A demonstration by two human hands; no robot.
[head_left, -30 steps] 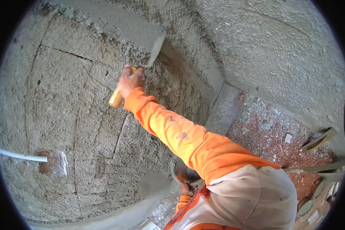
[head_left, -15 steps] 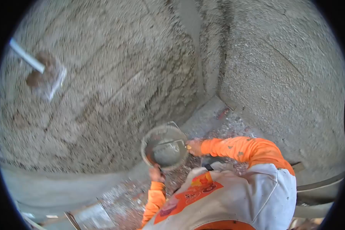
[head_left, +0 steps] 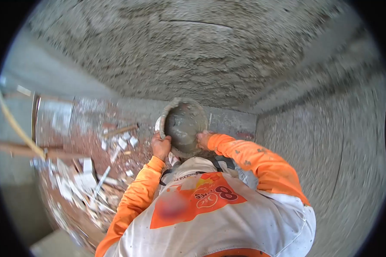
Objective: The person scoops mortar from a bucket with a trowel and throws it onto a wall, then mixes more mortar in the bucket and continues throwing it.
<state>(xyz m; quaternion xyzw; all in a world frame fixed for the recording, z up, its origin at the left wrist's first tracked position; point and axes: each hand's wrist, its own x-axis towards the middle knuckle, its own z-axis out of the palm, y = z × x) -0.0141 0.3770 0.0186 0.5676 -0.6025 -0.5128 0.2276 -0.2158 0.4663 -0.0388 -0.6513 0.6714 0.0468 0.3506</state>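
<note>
A round, mortar-crusted bucket [head_left: 185, 102] sits close in front of my body, its mouth facing up toward me. Wet grey mortar [head_left: 182, 124] lies inside it. My left hand [head_left: 161, 147] is closed on the left side of the bucket's rim, thumb toward the inside. On the opposite side, my right hand [head_left: 204, 139] has its fingers curled at the rim. Whether it also holds a tool I cannot make out.
A rough plastered wall [head_left: 193, 55] rises ahead, meeting another wall [head_left: 304, 150] at the right. Broken white pieces and scrap [head_left: 85, 180] litter the floor at left, near a wooden strip [head_left: 121, 130] and a yellowish hose or pole [head_left: 19, 126].
My view has swung left, bringing the floor debris into sight. The bucket now appears higher in view, with both hands at its rim. The thin bar seen across it earlier no longer shows.
</note>
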